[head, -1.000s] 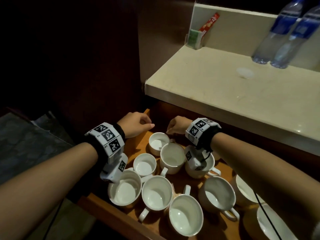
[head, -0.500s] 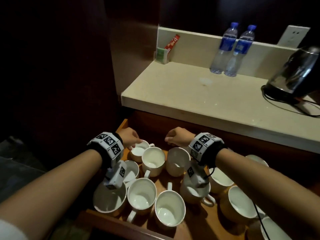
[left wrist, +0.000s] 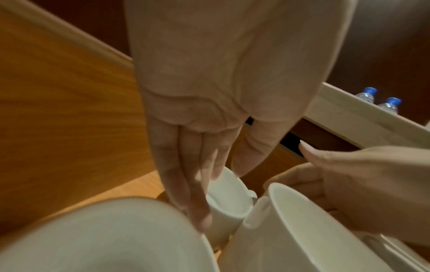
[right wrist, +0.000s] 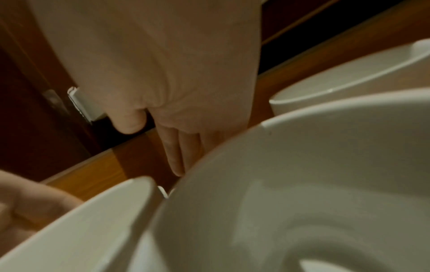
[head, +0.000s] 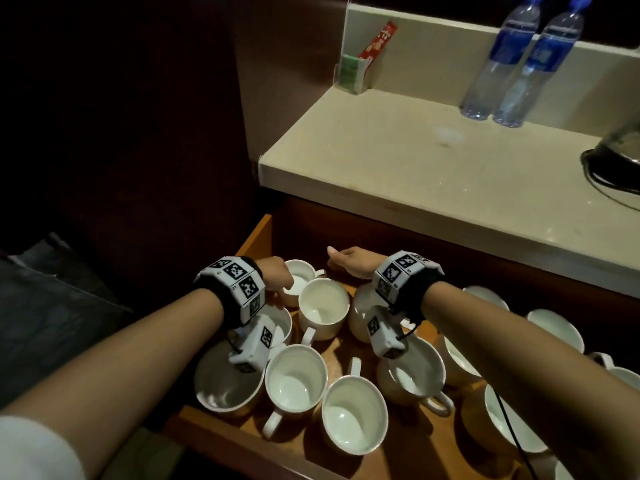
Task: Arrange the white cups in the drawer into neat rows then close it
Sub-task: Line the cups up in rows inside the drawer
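Observation:
Several white cups stand crowded in the open wooden drawer [head: 257,237]. My left hand [head: 278,278] is at the back left, over a small cup [head: 306,270]. In the left wrist view its straight fingers [left wrist: 197,211] lie against that small cup [left wrist: 229,200], with the thumb over the far rim. My right hand [head: 348,265] reaches behind a bigger cup [head: 360,315], thumb lifted free. In the right wrist view its fingers [right wrist: 173,154] point straight down behind the bigger cup [right wrist: 302,184]. Between both hands stands another cup [head: 323,306].
A pale counter [head: 415,174] overhangs the drawer's back. On it are two water bottles [head: 502,64], a kettle [head: 620,147] with its cord, and a sachet holder [head: 351,72]. More cups [head: 554,327] fill the drawer's right side. A dark wall stands at the left.
My left hand has come down from the drawer's back-left corner onto the small cup. My right hand has stayed behind the bigger cup and its thumb has lifted.

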